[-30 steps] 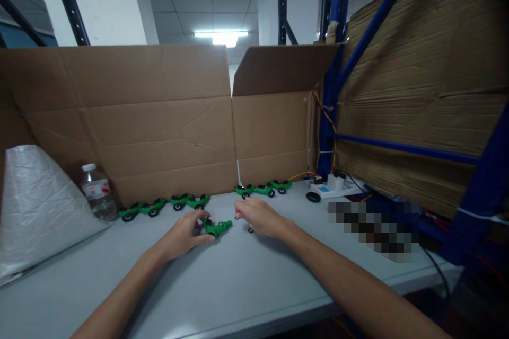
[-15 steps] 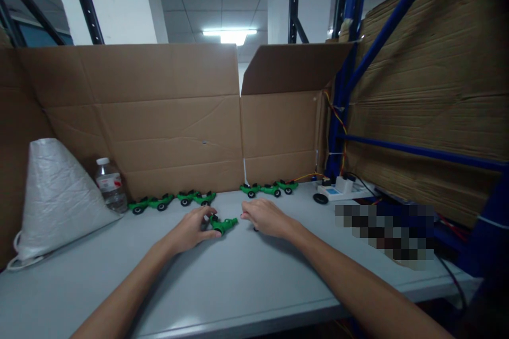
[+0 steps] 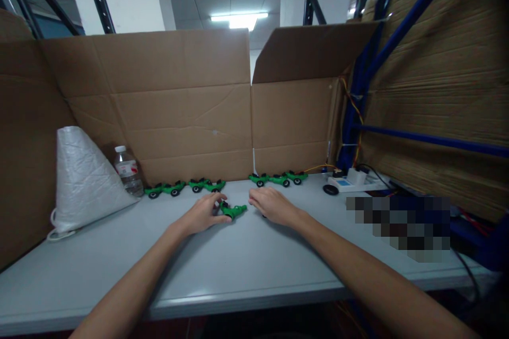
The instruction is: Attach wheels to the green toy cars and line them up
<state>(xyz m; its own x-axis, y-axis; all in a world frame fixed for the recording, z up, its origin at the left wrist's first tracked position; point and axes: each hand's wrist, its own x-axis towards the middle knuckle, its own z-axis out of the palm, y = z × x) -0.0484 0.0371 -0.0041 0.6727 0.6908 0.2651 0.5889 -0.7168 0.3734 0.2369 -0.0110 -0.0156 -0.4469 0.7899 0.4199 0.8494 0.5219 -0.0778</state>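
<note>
My left hand is closed lightly round the left end of a green toy car, thumb in front and fingers behind. The toy is low over the grey table, its narrow end pointing right; its black parts are partly covered by the fingers. Just right of that narrow end, my right hand is closed in a pinch, its back towards me. Whatever its fingertips hold is hidden or too small to name. A small dark bit shows under the right palm, too covered to identify.
Several green toy cars with black wheels line the back of the table, more of them right of centre. A white bag and a water bottle stand left. At right lie a black ring and a power strip. Cardboard walls the back.
The camera's view has shifted, so everything sits further right and higher. Both hands keep nearly the same pose, with the green toy car still in the left one.
</note>
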